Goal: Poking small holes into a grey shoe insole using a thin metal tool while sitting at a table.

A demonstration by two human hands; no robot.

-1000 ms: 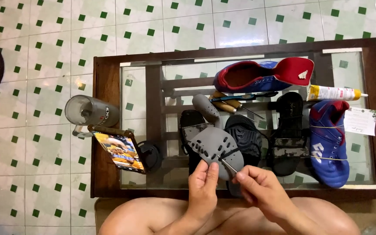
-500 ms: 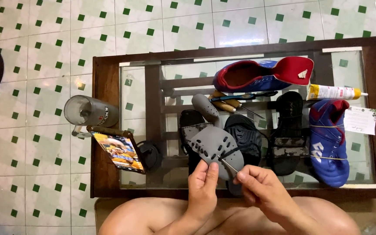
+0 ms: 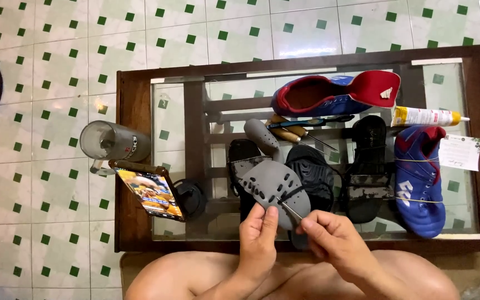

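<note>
My left hand (image 3: 258,230) grips the near edge of a grey perforated shoe piece (image 3: 270,186) held over the glass table (image 3: 134,166). My right hand (image 3: 329,236) pinches a thin metal awl (image 3: 291,211) whose tip touches the grey piece, with dark thread running across it. Just behind lie black sandals (image 3: 312,175) and a grey clog strap piece (image 3: 261,133).
On the table: two blue-and-red sports shoes (image 3: 334,94) (image 3: 418,180), a black sandal (image 3: 366,166), a glue tube (image 3: 423,116), wooden-handled tools (image 3: 293,130), a paper card (image 3: 461,153), a glass mug (image 3: 112,141), a lit phone on a stand (image 3: 151,191). Tiled floor around.
Both hands stay nearly in place on the grey piece; the awl tip has shifted only slightly.
</note>
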